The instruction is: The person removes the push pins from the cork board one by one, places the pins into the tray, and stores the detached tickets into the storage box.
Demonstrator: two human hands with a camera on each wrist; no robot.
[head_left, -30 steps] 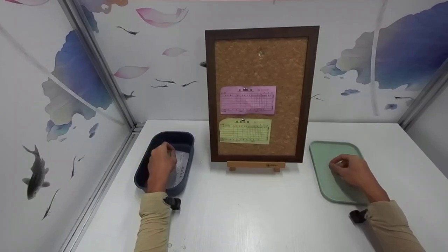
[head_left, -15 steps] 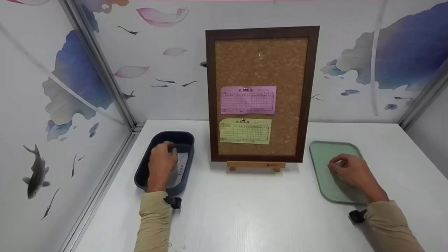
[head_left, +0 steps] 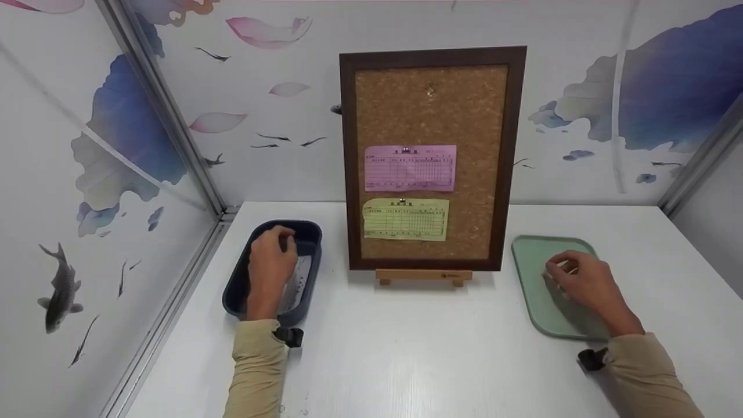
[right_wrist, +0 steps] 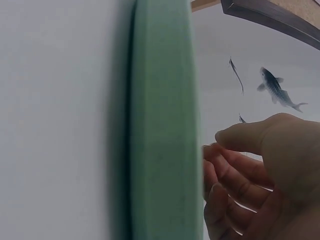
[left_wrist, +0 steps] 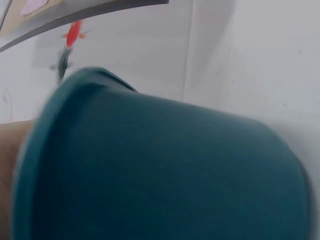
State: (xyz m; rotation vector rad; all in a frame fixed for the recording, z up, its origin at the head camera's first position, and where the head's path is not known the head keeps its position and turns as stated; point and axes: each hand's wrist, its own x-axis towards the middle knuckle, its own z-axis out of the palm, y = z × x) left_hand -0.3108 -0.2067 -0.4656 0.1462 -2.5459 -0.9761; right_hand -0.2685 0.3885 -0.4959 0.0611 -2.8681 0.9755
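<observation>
My left hand [head_left: 271, 264] is inside the dark blue bin [head_left: 315, 273], over a white printed slip [head_left: 298, 284]. Its thumb and index finger look bent and apart; the other fingertips are hidden, so whether they touch the slip does not show. In the left wrist view the bin's wall [left_wrist: 170, 160] blocks nearly the whole hand. Above the green tray [head_left: 534, 290] is my right hand [head_left: 583, 281], thumb and index tips close together at a small pale thing [head_left: 544, 274], too small to identify. The right wrist view shows the other fingers [right_wrist: 240, 187] loosely curled.
A framed cork board [head_left: 470, 215] stands on a small wooden easel [head_left: 424, 274] between the hands. On it are a pink slip [head_left: 410, 168] and a yellow-green slip [head_left: 406, 219], each pinned at the top. A clear pin [head_left: 430, 91] sits higher up.
My left hand has shifted slightly up and away over the bin, and the thumb looks farther from the fingers. The right hand has stayed over the tray, its fingers lifting slightly.
</observation>
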